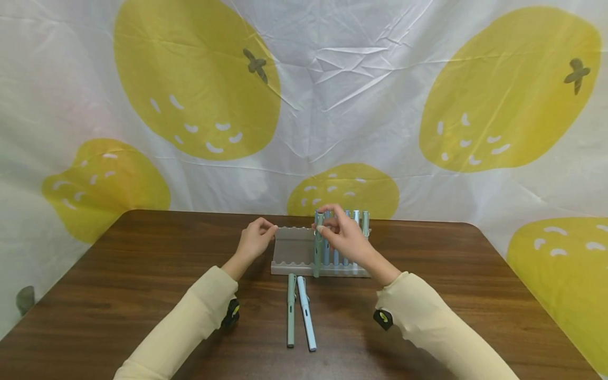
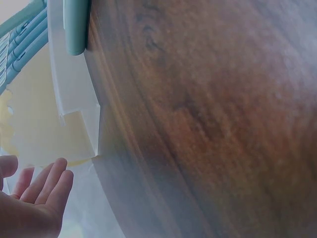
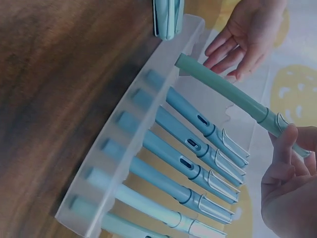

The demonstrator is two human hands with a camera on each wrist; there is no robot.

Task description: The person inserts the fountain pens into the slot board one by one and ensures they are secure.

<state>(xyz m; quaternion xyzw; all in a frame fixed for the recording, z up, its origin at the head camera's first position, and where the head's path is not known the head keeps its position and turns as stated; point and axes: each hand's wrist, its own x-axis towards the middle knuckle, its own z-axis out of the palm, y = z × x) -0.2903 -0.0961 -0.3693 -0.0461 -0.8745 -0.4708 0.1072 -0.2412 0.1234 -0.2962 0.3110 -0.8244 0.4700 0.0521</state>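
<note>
Right hand (image 1: 349, 240) has grip on green pen (image 1: 317, 256), pinching it near clip end; pen's lower end at near ledge of clear rack (image 1: 294, 245), contact there unclear. Left hand (image 1: 254, 240) pinches rack's far left corner. Six pens (image 3: 166, 154) side by side in rack's right part. Nearer, loose green pen (image 1: 291, 316) left of light-blue pen (image 1: 306, 316), both on tabletop (image 1: 142, 264).
</note>
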